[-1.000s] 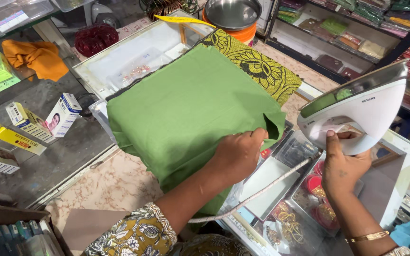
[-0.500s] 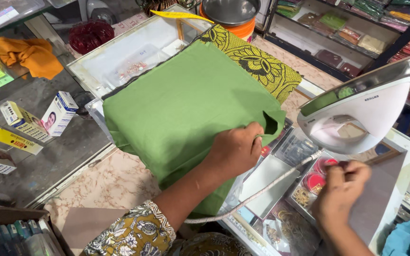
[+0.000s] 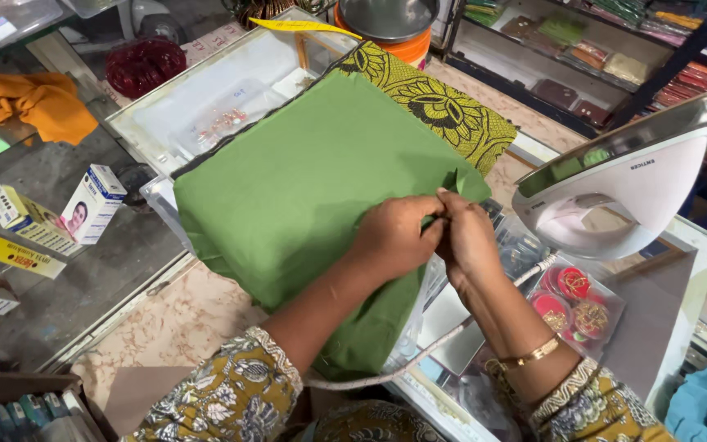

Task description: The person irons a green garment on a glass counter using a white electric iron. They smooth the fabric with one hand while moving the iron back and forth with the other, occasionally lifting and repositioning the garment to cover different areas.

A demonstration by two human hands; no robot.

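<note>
An orange rag (image 3: 38,102) lies far left of the green cloth (image 3: 304,196), small boxes (image 3: 92,205) nearer it. The cloth is spread over a glass case (image 3: 206,106). At its right edge the left hand (image 3: 393,237) and right hand (image 3: 468,237) meet, fingers pinched on the fabric. Right of the cloth stands a white iron (image 3: 615,192).
</note>
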